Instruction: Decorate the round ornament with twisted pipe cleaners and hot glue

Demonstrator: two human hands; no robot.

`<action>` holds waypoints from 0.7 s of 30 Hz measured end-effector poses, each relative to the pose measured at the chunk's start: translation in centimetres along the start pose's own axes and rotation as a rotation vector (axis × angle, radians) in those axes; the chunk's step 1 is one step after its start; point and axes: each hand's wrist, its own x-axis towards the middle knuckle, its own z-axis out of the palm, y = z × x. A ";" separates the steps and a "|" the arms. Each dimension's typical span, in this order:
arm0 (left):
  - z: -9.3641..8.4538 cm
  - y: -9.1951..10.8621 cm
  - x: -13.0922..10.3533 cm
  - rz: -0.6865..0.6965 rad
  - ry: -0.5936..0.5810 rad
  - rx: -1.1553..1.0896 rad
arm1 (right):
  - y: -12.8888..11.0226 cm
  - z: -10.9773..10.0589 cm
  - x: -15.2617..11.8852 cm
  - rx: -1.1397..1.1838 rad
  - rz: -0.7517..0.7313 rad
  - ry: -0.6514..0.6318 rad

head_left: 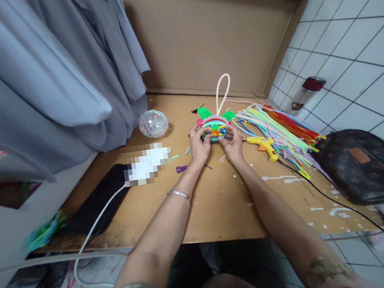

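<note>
A round, colorful craft piece [213, 122] with green leaf shapes, pink balls and a tall white loop on top is held upright over the wooden table [218, 207]. My left hand [201, 145] grips its left side, and its fingertips press on the front. On the right side, the fingers of my right hand [232, 143] are closed round the edge, near a small blue round part. Just right of my right hand lies a yellow glue gun [263, 146]. Behind it a bundle of colored pipe cleaners [278, 127] spreads to the right.
A clear ball [153, 123] stands at the back left. Nearer are a black case [103, 199] and a white cable. A brown patterned bag [370, 166] sits at the right edge, with the glue gun's black cord beside it. Cardboard [215, 31] rises behind; gray cloth [94, 57] hangs left.
</note>
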 end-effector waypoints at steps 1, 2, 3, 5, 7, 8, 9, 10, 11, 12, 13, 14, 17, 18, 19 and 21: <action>0.0 0.0 0.0 0.004 -0.001 0.005 | -0.2 0.1 -0.1 -0.007 -0.010 0.021; 0.0 0.0 0.0 0.010 -0.002 0.010 | -0.5 0.1 -0.1 -0.011 -0.019 0.040; 0.0 0.0 0.0 0.017 -0.004 0.015 | -0.7 0.2 -0.2 -0.014 -0.025 0.052; -0.1 0.0 -0.1 0.028 -0.010 0.027 | -0.9 0.3 -0.2 -0.022 -0.028 0.049; -0.1 0.1 -0.1 0.033 -0.018 0.033 | -0.9 0.4 -0.2 -0.026 -0.016 0.050; -0.1 0.1 -0.1 0.032 -0.016 0.031 | -0.8 0.4 -0.2 -0.024 -0.007 0.052; -0.1 0.2 -0.1 0.031 -0.010 0.024 | -0.7 0.5 -0.1 -0.019 0.003 0.054; -0.1 0.2 -0.1 0.032 -0.003 0.015 | -0.5 0.5 -0.1 -0.014 0.013 0.058; 0.0 0.2 -0.1 0.032 0.003 0.003 | -0.4 0.5 -0.1 -0.008 0.021 0.061; 0.0 0.3 -0.1 0.029 0.007 -0.011 | -0.2 0.5 0.0 -0.005 0.027 0.064; 0.0 0.2 -0.1 0.021 0.011 -0.028 | -0.1 0.5 0.0 -0.003 0.031 0.066; 0.1 0.2 -0.1 0.005 0.015 -0.048 | 0.1 0.5 0.1 -0.002 0.033 0.068; 0.1 0.0 -0.2 -0.066 0.026 -0.113 | 0.4 0.4 0.2 -0.002 0.039 0.075; 0.0 0.0 -0.2 -0.088 0.030 -0.133 | 0.5 0.4 0.2 -0.001 0.043 0.078; 0.0 -0.2 -0.2 -0.107 0.034 -0.150 | 0.6 0.4 0.2 0.000 0.047 0.083; 0.0 -0.4 -0.1 -0.142 0.051 -0.186 | 0.6 0.4 0.2 0.005 0.057 0.096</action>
